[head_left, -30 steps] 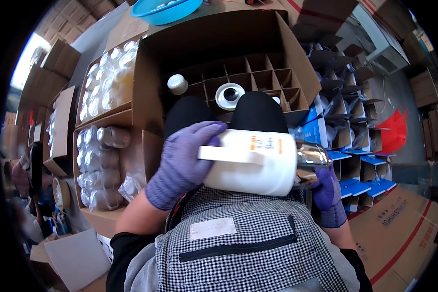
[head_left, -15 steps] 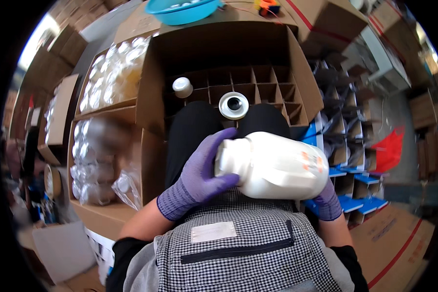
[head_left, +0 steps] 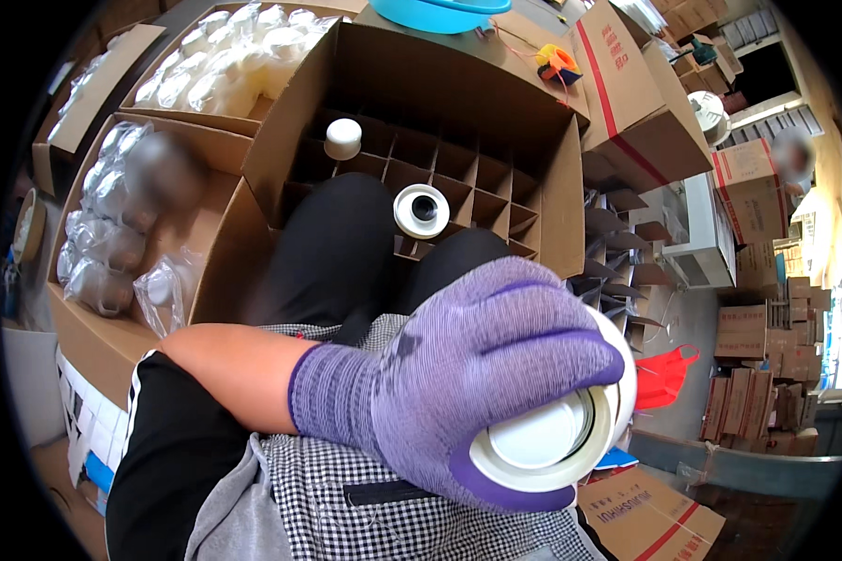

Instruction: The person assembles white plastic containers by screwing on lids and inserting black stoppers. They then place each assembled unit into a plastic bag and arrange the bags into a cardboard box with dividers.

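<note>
Close in front of me, my left hand (head_left: 496, 374) in a purple knit glove is closed round the neck end of a white plastic bottle (head_left: 622, 374). Its round white top (head_left: 538, 435) faces up toward me between thumb and fingers. Most of the bottle's body is hidden behind the glove. My right hand does not show. Past my knees, a divided cardboard box (head_left: 496, 89) holds a white round piece with a dark centre (head_left: 421, 210) and a smaller white capped top (head_left: 342, 138) at its cells.
Left of me, an open carton (head_left: 206, 220) holds clear-wrapped containers (head_left: 112, 238); another carton behind it holds more wrapped white ones (head_left: 243, 61). A blue basin (head_left: 440, 11) and an orange tape dispenser (head_left: 558, 64) lie beyond the box. Right are a red bag (head_left: 664, 377) and stacked cartons (head_left: 748, 393).
The bottle has turned from lying sideways to having its top facing me, and it is nearer and further right. My left hand moved with it; my right hand left view. My view shifted rightward.
</note>
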The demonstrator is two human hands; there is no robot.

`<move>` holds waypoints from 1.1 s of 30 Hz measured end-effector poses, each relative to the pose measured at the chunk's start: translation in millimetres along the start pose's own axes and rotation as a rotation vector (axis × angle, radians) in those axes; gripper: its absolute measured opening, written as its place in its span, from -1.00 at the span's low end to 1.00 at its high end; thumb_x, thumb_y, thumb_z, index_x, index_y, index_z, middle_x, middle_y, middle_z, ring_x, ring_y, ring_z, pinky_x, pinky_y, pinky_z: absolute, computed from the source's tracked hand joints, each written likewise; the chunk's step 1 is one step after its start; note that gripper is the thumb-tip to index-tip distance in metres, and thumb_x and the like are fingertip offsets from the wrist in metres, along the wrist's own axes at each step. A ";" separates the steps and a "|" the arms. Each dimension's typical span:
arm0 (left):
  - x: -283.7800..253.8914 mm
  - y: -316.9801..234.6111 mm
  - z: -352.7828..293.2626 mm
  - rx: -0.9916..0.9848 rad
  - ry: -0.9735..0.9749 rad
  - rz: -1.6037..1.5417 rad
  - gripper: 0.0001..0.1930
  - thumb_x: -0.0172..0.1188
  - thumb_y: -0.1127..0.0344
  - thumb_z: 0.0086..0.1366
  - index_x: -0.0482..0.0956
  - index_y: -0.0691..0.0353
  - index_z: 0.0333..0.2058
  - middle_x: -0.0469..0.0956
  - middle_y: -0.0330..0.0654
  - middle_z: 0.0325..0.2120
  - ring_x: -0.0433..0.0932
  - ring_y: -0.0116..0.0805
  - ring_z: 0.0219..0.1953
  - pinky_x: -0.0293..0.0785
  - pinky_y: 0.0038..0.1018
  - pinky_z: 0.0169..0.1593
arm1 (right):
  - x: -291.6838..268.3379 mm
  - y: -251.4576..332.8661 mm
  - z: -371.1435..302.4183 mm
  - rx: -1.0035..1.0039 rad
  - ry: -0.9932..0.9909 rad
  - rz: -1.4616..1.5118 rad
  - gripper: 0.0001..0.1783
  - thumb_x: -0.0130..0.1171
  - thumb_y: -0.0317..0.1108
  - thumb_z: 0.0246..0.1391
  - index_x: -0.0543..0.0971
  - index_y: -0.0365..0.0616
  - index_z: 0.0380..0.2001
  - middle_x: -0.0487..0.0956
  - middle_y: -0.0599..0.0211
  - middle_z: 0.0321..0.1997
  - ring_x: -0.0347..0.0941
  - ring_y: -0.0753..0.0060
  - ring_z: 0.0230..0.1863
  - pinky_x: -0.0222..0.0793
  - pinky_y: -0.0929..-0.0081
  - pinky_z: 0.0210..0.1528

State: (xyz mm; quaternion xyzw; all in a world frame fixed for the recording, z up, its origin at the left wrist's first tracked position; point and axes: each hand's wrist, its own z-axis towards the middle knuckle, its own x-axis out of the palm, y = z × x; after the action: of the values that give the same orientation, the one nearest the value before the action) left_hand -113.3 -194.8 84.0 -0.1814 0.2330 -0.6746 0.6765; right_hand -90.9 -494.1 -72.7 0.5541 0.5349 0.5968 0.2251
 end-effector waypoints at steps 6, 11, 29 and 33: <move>22.1 36.7 -12.7 -0.018 0.009 -0.179 -0.23 0.54 -0.11 -0.11 0.55 0.32 -0.01 0.56 0.04 -0.13 0.58 0.01 -0.09 0.52 -0.11 0.04 | -12.5 0.5 3.4 0.012 -0.047 0.008 -0.27 0.29 -0.27 0.18 0.27 -0.06 0.38 0.39 0.18 0.37 0.36 0.26 0.33 0.32 0.27 0.34; 21.2 117.3 -12.4 -0.194 0.501 -0.176 -0.16 0.50 -0.10 -0.04 0.46 0.29 0.14 0.51 0.09 0.01 0.51 0.06 0.09 0.42 -0.11 0.21 | -35.2 -6.1 12.3 0.048 -0.068 0.009 -0.27 0.28 -0.27 0.18 0.27 -0.05 0.38 0.38 0.18 0.37 0.36 0.25 0.33 0.32 0.26 0.34; -68.0 241.6 -3.0 -1.168 0.120 -0.464 -0.33 0.17 -0.12 0.33 0.37 0.28 0.21 0.55 0.07 -0.06 0.56 -0.04 0.05 0.45 -0.22 0.17 | -60.3 -47.4 42.0 0.155 -0.021 0.066 -0.27 0.27 -0.28 0.19 0.26 -0.02 0.39 0.38 0.19 0.38 0.35 0.24 0.34 0.34 0.24 0.33; -26.9 160.9 4.8 -0.814 0.516 -0.030 -0.20 0.27 -0.06 0.25 0.24 0.25 0.34 0.43 0.12 0.12 0.40 -0.02 0.22 0.28 -0.18 0.33 | -62.3 -44.4 35.4 0.142 -0.013 0.055 -0.27 0.27 -0.28 0.19 0.25 -0.01 0.39 0.38 0.19 0.38 0.34 0.23 0.34 0.34 0.24 0.33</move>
State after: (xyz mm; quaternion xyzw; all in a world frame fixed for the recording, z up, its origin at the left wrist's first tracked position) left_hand 23.1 -164.4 -0.2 -0.2617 0.6359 -0.5612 0.4607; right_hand -55.6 -519.5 -144.9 0.5868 0.5591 0.5598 0.1723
